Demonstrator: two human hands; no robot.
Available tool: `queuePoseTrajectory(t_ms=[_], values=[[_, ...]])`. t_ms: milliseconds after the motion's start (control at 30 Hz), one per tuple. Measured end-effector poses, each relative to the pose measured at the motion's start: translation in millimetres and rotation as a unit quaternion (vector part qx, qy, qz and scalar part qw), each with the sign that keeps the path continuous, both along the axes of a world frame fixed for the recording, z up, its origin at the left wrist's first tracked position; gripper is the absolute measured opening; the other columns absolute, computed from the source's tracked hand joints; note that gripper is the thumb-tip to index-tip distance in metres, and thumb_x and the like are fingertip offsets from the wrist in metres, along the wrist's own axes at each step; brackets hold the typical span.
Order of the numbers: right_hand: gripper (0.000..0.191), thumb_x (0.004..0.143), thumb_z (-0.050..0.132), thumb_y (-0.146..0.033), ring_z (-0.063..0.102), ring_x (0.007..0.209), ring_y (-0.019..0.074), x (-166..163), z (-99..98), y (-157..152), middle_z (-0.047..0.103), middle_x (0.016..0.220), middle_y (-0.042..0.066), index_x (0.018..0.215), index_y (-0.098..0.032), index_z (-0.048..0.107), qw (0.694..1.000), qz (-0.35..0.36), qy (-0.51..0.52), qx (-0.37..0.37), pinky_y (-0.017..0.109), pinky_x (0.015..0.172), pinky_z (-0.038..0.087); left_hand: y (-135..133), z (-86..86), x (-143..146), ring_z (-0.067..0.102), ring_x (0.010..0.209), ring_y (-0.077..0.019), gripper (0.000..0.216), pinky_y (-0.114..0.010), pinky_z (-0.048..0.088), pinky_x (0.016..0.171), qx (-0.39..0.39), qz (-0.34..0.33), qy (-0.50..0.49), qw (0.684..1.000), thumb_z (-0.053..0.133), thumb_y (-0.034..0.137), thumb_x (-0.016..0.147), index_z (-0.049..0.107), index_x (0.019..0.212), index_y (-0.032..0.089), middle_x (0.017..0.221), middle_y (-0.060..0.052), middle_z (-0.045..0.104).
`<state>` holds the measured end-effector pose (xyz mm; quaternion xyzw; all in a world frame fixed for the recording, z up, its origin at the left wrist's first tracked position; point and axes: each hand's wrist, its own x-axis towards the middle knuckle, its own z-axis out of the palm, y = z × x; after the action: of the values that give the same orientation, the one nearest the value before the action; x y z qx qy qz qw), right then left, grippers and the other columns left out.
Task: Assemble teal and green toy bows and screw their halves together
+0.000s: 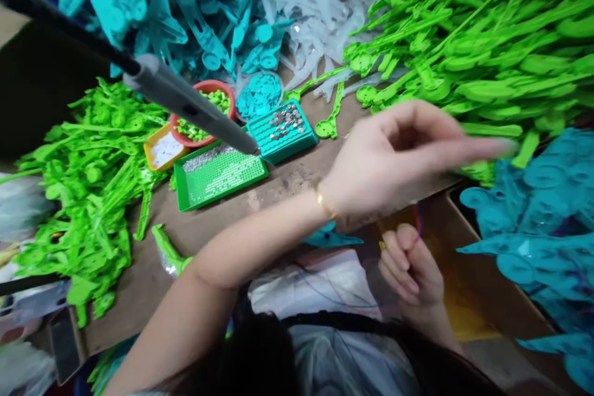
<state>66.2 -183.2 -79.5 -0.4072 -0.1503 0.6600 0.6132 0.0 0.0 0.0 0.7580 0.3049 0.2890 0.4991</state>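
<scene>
My left hand point(394, 161), a gold bracelet at its wrist, reaches to the right over the table edge. Its thumb and index finger come together in a pinch, smeared by motion; anything between them is hidden. Closer to my body, my right hand point(413, 266) is curled closed, with a yellow ring on one finger. A thin red-purple wire point(420, 223) rises from its fingertips. Between the hands and the table lies a teal plastic part point(331, 237). White material point(315, 284) rests on my lap, thin wires crossing it. Teal plastic parts point(520, 241) are heaped to the right of both hands.
A grey electric screwdriver point(195, 105) hangs across the front left. Below it stand a green tray point(183, 195) of small metal pieces, a teal tray point(290, 154), a red bowl point(175, 130) and a yellow box point(149, 154). Green point(487, 43), teal point(176, 6) and clear point(320, 6) plastic parts are piled around.
</scene>
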Motion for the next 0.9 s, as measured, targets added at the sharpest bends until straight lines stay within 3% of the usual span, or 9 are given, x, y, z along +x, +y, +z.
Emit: queuePoseTrajectory(t_ms=[133,200,333,467,533,600,700,800,900], values=[[0.016,0.09,0.059,-0.036,0.011,0.033,-0.0006,-5.3,-11.4,-0.7,0.033,0.055,-0.011,0.083,-0.025,0.05,0.972,0.062,0.222,0.05,0.011,0.032,0.016,78.3,-28.0,54.9,0.059,0.104,-0.023,0.016,-0.04,0.048,0.09,0.251,0.002,0.148,0.957,0.052,0.017,0.095,0.064,0.106,0.016,0.102,-0.007,0.065],[0.013,0.091,0.058,-0.035,0.015,0.035,-0.0006,-10.5,-16.0,0.2,0.033,0.055,-0.011,0.085,-0.025,0.053,0.961,0.081,0.259,0.056,0.01,0.035,0.02,109.5,-44.0,79.8,0.051,0.117,-0.0251,0.043,-0.046,0.042,0.096,0.355,-0.035,0.236,0.904,0.038,0.001,0.093,0.055,0.127,0.02,0.131,-0.01,0.056],[0.009,0.091,0.057,-0.032,0.017,0.036,-0.0004,-18.7,-19.9,2.4,0.035,0.056,-0.01,0.088,-0.024,0.054,0.954,0.084,0.281,0.063,0.01,0.036,0.021,143.7,-56.2,108.2,0.051,0.109,-0.019,0.027,-0.037,0.044,0.094,0.379,-0.111,0.213,0.894,0.049,0.004,0.091,0.067,0.101,0.023,0.126,-0.004,0.063],[0.019,0.085,0.065,-0.035,0.018,0.037,-0.001,-18.0,-19.9,1.2,0.039,0.06,-0.009,0.084,-0.022,0.052,0.959,0.101,0.26,0.056,0.012,0.035,0.017,161.9,-20.3,98.0,0.054,0.096,-0.018,0.013,-0.038,0.046,0.093,0.347,-0.037,0.076,0.934,0.064,0.016,0.087,0.063,0.099,0.02,0.107,-0.006,0.068],[0.027,0.081,0.07,-0.038,0.017,0.039,-0.001,-17.1,-21.7,0.3,0.037,0.06,-0.01,0.08,-0.021,0.049,0.975,0.09,0.205,0.016,0.013,0.037,0.015,157.8,13.0,75.3,0.055,0.096,-0.0173,0.019,-0.036,0.047,0.089,0.337,0.027,0.002,0.941,0.059,0.031,0.092,0.057,0.106,0.018,0.109,-0.008,0.064],[0.031,0.079,0.071,-0.042,0.018,0.041,-0.0001,-17.6,-25.6,0.0,0.036,0.059,-0.01,0.079,-0.02,0.049,0.994,0.037,0.089,-0.042,0.015,0.039,0.015,138.2,45.0,44.0,0.054,0.071,-0.0128,0.015,-0.028,0.046,0.066,0.291,0.085,-0.216,0.928,0.063,0.032,0.088,0.054,0.086,0.021,0.077,0.0,0.057],[0.029,0.078,0.072,-0.04,0.031,0.049,0.0041,-21.2,-35.6,-0.5,0.038,0.061,-0.009,0.093,-0.021,0.057,0.981,-0.043,-0.167,-0.092,0.018,0.045,0.024,88.3,66.5,-3.3,0.039,0.053,-0.0046,0.034,-0.021,0.034,0.053,0.199,0.13,-0.215,0.947,0.068,0.023,0.081,0.038,0.065,0.023,0.064,0.006,0.034],[0.039,0.077,0.072,-0.037,0.038,0.058,0.0073,-26.6,-49.1,-2.8,0.036,0.063,-0.008,0.11,-0.021,0.061,0.944,-0.03,-0.317,-0.08,0.022,0.055,0.033,40.9,36.9,-33.8,0.047,0.054,-0.0046,0.037,-0.02,0.035,0.052,0.099,0.111,-0.097,0.984,0.073,0.026,0.078,0.04,0.063,0.021,0.059,0.007,0.037],[0.04,0.078,0.07,-0.04,0.04,0.059,0.008,-32.8,-60.3,-6.1,0.039,0.064,-0.007,0.111,-0.02,0.062,0.938,-0.01,-0.337,-0.077,0.023,0.057,0.035,16.8,-27.8,-47.4,0.056,0.057,-0.0077,0.029,-0.02,0.04,0.052,-0.041,0.12,0.008,0.992,0.071,0.029,0.082,0.047,0.07,0.019,0.059,0.007,0.047]])
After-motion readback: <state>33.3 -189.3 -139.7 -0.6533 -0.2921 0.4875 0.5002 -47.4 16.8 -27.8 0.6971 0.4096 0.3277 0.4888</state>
